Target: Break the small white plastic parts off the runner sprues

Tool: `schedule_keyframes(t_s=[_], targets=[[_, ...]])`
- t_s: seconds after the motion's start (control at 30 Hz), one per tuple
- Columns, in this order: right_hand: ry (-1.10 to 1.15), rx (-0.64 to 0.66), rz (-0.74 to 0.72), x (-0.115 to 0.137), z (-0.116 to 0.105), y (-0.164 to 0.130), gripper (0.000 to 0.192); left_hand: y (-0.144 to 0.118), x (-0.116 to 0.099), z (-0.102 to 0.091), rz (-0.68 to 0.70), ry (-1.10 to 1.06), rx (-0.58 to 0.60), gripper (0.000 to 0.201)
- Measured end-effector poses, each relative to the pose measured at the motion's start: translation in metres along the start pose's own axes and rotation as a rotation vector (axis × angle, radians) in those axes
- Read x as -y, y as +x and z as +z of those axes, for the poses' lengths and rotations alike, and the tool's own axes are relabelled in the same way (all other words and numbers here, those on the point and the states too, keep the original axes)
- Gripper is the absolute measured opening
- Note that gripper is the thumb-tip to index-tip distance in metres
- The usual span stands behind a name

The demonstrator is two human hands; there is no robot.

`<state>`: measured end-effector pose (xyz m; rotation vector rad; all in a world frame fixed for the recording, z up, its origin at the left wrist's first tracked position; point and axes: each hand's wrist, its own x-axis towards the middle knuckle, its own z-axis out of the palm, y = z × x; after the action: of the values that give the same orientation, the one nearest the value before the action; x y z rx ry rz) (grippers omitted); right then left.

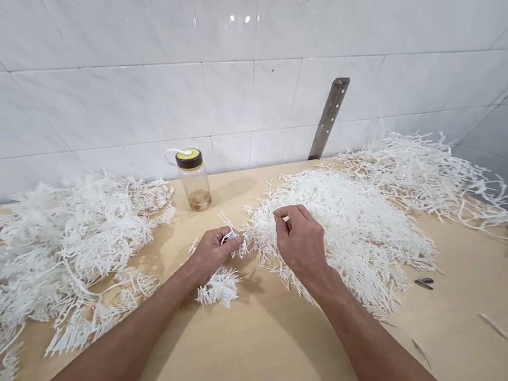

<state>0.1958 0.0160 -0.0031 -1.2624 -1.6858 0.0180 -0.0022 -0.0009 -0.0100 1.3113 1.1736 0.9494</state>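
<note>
The fingers (229, 236) of the left hand (210, 254) are pinching closed on a small white plastic sprig (220, 286), whose bristly end is hanging below the palm and brushing the worktop (263, 350). The fingers of the right hand (301, 240) are curling narrowly, thumb to forefinger, nipping the edge of the middle heap of white sprigs (350, 232) just beside the left hand. The pieces are looking very light, thin and springy, with fine prongs that are likely snagging on one another, so the thicker stem is seeming the safer place to grip than the brittle tips. A second heap (58, 254) is lying well to the left and a third (426, 167) near the tiled wall (114, 46) to the right. A clear bottle with a yellow-rimmed lid (193, 179) is standing upright between the left and middle heaps.
</note>
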Motion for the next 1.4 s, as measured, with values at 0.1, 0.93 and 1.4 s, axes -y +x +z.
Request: schedule_keyframes(t_s=[0.1,0.93,1.4], targets=[[0.052,0.060,-0.003,0.005,0.002,-0.005,0.017,-0.001,-0.002,0.001,0.000,0.000,-0.030,0.047],[0.198,0.403,0.151,0.023,0.010,-0.014,0.015,0.001,0.007,0.001,0.111,0.150,-0.044,0.042],[-0.139,-0.057,0.028,-0.005,-0.005,0.006,0.010,-0.006,0.001,0.009,0.107,0.089,-0.044,0.039]])
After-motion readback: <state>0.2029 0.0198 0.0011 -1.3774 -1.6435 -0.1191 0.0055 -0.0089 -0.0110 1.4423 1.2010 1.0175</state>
